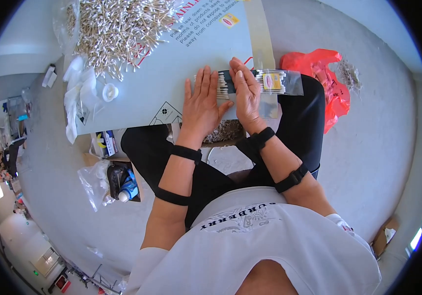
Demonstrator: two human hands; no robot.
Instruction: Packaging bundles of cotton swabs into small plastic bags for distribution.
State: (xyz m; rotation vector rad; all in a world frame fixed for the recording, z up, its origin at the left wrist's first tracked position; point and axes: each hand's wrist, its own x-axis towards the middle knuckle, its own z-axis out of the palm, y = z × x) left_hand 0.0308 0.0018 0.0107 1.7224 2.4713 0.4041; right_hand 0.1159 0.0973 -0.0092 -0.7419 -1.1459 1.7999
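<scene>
A flat clear packet of cotton swabs (273,81), with a yellow label and a dark green band, lies across the board's near right edge. My left hand (203,103) rests flat on its left part, fingers stretched out and thumb toward the right hand. Beside it, my right hand (247,93) lies over the packet's middle, fingers straight and partly overlapping, with nothing seen in its grip. Between the two hands some white swab tips and the band show. The packet's left end is mostly hidden under my left hand. A big heap of loose cotton swabs (117,29) spreads at the far left.
The light blue printed board (137,98) sits over my knees. On its left are a small round white container (110,92) and crumpled white plastic (77,93). A red plastic bag (336,93) lies right of my knee. An open box (122,179) holding a blue bottle stands on the floor.
</scene>
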